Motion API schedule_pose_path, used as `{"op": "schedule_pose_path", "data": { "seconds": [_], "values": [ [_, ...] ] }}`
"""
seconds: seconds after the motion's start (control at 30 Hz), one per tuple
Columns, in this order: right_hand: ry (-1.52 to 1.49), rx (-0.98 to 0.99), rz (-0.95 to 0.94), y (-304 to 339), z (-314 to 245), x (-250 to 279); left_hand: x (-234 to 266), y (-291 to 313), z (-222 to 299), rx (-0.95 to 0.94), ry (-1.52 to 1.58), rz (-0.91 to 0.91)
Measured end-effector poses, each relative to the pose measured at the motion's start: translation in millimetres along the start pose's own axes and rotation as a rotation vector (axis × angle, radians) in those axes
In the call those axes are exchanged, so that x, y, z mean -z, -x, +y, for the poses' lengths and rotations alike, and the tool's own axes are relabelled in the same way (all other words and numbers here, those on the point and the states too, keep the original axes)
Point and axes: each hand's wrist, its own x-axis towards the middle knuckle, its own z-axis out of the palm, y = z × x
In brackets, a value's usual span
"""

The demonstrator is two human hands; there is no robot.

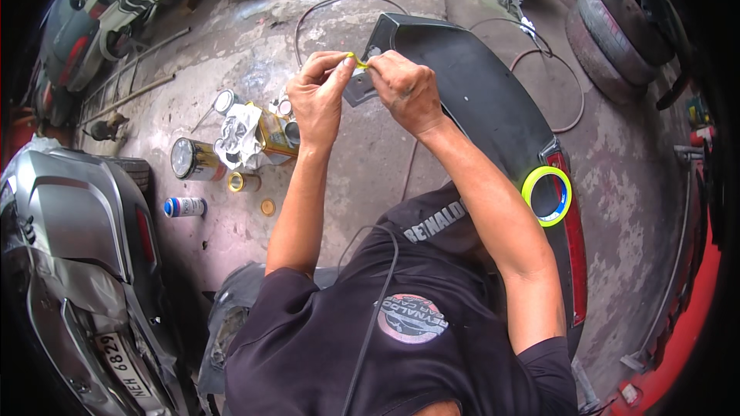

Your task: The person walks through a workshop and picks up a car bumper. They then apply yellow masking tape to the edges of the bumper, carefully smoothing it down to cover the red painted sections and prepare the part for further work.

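Observation:
Between the fingertips of both my hands runs a short strip of yellow tape [360, 64]. My left hand [317, 94] pinches one end of it, its fingers closed. Close beside it, my right hand [407, 92] is curled tight on the other end. Both hands are raised over the far end of a dark car body panel [478, 81], which has a red light strip [575, 262] along its near right edge. A roll of yellow masking tape [568, 199] rests on the panel by that strip, right of my right forearm.
Paint cans [193, 160], a crumpled white cloth [244, 139] and a blue-capped can [185, 207] sit on the floor to the left. A silver car [69, 208] is at far left. Stacked tires [617, 38] stand back right; a hose [583, 100] loops beside the panel.

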Motion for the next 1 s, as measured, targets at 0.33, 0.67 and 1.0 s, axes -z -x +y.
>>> {"op": "schedule_pose_path", "data": {
  "seconds": [0.33,0.67,1.0],
  "values": [
    [-0.044,-0.043,0.022,0,-1,2,0,7,-17,0.000,-0.048,-0.075],
    [-0.061,-0.077,0.008,-1,0,1,-7,5,13,-0.286,-0.311,0.161],
    [-0.064,-0.032,0.046,1,6,-2,15,-23,-18,0.214,0.016,-0.407]
  ]
}}
